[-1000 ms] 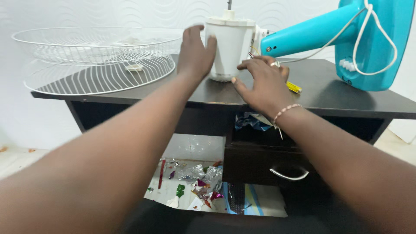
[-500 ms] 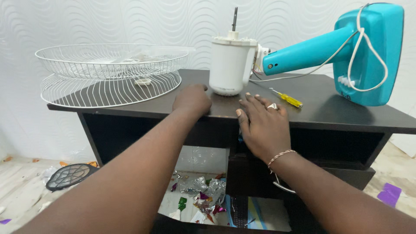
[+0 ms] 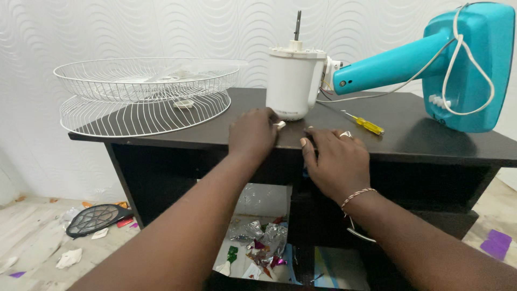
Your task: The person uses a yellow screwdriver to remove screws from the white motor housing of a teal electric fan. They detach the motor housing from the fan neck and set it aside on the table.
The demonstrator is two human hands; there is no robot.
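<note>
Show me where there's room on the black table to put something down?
Bare patch: between the screwdriver and the blue fan base, on the table's right front. Crowded: the wire fan guards fill the left; both hands sit before the white motor.

No screens, signs or readable labels show here. The nearest things to packaging are the crumpled foil wrappers (image 3: 258, 237), silver with scraps of pink, green and red, heaped on the floor in the open space under the dark desk (image 3: 431, 143). Beside them, lower right, lies a flat sheet or packet (image 3: 336, 267) in pale blue and yellow. A few scraps of white paper (image 3: 70, 257) lie on the floor at left.
</note>
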